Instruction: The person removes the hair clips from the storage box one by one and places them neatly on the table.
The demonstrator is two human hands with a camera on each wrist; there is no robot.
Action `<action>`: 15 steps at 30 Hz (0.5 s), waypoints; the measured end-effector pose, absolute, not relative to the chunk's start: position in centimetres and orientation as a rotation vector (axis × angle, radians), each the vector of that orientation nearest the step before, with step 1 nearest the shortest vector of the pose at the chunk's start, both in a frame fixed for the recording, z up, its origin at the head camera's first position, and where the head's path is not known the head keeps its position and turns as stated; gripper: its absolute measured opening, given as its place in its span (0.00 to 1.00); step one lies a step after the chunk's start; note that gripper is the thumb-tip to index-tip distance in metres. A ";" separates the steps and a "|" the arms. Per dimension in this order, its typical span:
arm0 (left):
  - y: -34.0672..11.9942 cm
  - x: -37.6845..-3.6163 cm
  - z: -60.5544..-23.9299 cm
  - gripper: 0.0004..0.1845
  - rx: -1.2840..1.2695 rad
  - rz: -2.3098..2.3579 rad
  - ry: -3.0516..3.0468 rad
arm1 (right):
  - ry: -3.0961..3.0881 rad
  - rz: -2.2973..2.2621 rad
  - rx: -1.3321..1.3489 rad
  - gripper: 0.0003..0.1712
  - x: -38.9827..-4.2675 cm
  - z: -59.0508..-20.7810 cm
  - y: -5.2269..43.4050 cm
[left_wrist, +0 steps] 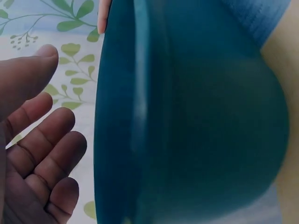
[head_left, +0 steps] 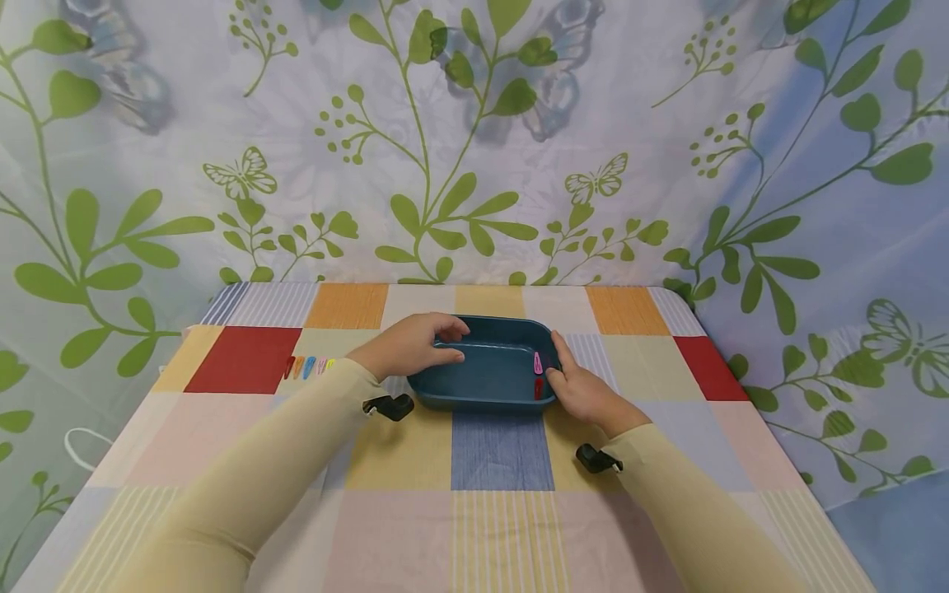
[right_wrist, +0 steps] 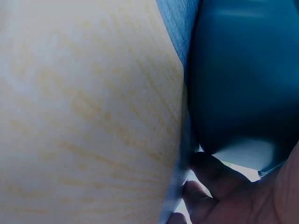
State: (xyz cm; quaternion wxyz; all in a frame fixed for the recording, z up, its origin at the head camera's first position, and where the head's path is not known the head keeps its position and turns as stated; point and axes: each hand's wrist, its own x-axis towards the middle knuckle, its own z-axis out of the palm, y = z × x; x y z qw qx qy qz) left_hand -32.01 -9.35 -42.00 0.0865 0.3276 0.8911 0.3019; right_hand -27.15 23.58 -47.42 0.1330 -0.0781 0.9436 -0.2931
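Observation:
A dark teal rectangular tray (head_left: 482,405) sits near the middle of the table, its rim facing up. Inside it, by the right end, lie a pink hair clip (head_left: 538,363) and a red hair clip (head_left: 539,389). My right hand (head_left: 586,397) grips the tray's right end, thumb over the rim and fingers along the outer wall. Above the left end of the tray hovers my left hand (head_left: 421,344), fingers loosely bent and thumb apart. In the left wrist view, that hand (left_wrist: 39,154) holds nothing and is beside the tray wall (left_wrist: 210,116).
Several hair clips lie in a row left of the tray, among them a red clip (head_left: 289,367), an orange clip (head_left: 298,366) and a blue clip (head_left: 308,367). My left forearm partly hides the row's end. A patchwork cloth (head_left: 504,453) covers the table; a leaf-patterned curtain (head_left: 474,148) hangs behind.

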 end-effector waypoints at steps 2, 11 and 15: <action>-8.9 -32.1 -41.8 0.27 0.975 0.876 2.643 | 2.736 -0.847 -0.225 0.41 -27.2 -47.4 23.6; -6.7 -33.0 -40.9 0.27 1.001 0.797 2.627 | 2.733 -0.843 -0.225 0.41 -27.2 -47.5 23.6; -5.6 -33.3 -40.7 0.26 1.008 0.785 2.601 | 2.728 -0.849 -0.224 0.41 -27.2 -47.4 23.6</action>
